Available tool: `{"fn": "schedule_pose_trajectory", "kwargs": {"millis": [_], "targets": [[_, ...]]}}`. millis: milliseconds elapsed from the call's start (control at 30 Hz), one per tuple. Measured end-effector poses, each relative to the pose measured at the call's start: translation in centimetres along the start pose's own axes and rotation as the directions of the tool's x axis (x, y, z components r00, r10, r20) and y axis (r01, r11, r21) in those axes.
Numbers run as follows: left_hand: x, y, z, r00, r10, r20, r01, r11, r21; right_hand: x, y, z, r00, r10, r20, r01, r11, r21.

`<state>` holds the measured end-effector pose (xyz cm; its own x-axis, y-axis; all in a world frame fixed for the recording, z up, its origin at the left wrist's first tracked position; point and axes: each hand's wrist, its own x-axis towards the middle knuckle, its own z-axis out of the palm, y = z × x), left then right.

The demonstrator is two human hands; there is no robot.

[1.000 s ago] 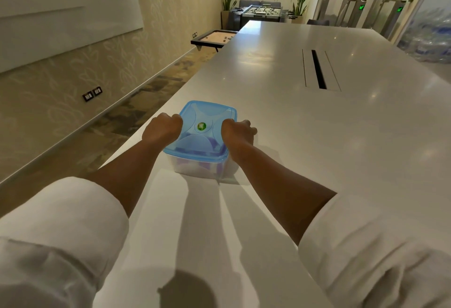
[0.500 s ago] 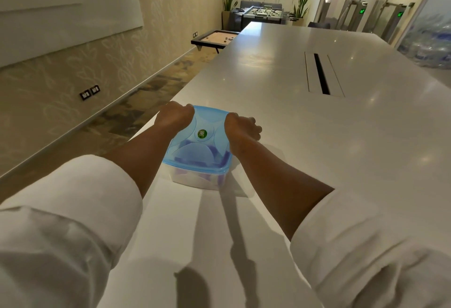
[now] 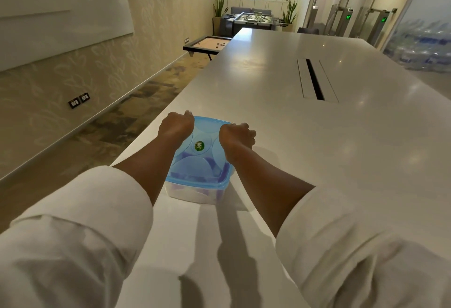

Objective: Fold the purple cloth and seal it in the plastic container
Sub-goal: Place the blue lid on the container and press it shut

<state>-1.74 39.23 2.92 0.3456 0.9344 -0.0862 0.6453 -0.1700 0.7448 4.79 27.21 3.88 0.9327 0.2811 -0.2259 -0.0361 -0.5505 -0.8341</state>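
Both fists, left hand (image 3: pixel 176 125) and right hand (image 3: pixel 236 135), are pressing curled onto the blue lid (image 3: pixel 199 161) of the plastic container (image 3: pixel 195 193) on the table (image 3: pixel 292 136), purple cloth (image 3: pixel 219 173) already inside, sealing looking nearly finished.

Long glossy white desk (image 3: pixel 280 117) with a dark cable slot (image 3: pixel 314 79) set into its middle. Only thing sitting on it is a clear plastic container (image 3: pixel 195 191) with a blue lid (image 3: pixel 200 161), right near the left edge.

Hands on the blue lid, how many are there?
2. The left hand presses the far left part of the blue lid, and the right hand presses the far right part. The box sits on the white table.
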Motion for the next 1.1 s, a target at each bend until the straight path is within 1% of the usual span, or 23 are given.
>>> {"fn": "schedule_pose_trajectory", "kwargs": {"millis": [233, 333, 433, 633, 733, 967, 1100], "targets": [[0.7, -0.8, 0.7, 0.999, -0.030, 0.014, 0.031, 0.996, -0.088, 0.3, 0.3, 0.3, 1.000, -0.021, 0.006, 0.021, 0.999, -0.024], [0.6, -0.8, 0.9, 0.999, -0.037, 0.000, 0.037, 0.998, -0.058, 0.4, 0.3, 0.3, 1.000, -0.013, 0.016, 0.013, 1.000, -0.023], [0.6, -0.7, 1.0, 0.996, -0.081, 0.025, 0.082, 0.996, -0.039, 0.4, 0.4, 0.4, 1.000, -0.002, 0.018, 0.003, 0.999, -0.033], [1.3, -0.7, 0.5, 0.984, -0.107, 0.140, 0.132, 0.974, -0.185, 0.5, 0.3, 0.5, 0.998, 0.066, 0.014, -0.067, 0.992, 0.103], [1.5, -0.8, 0.4, 0.981, -0.113, 0.159, 0.152, 0.953, -0.262, 0.6, 0.3, 0.4, 0.995, 0.088, 0.037, -0.093, 0.984, 0.154], [2.1, -1.1, 0.4, 0.987, -0.071, 0.141, 0.112, 0.944, -0.310, 0.6, 0.5, 0.3, 0.996, 0.077, 0.039, -0.082, 0.985, 0.151], [2.6, -1.1, 0.5, 0.977, -0.073, 0.202, 0.152, 0.900, -0.409, 0.4, 0.4, 0.3, 0.996, 0.079, 0.044, -0.085, 0.984, 0.158]]}}
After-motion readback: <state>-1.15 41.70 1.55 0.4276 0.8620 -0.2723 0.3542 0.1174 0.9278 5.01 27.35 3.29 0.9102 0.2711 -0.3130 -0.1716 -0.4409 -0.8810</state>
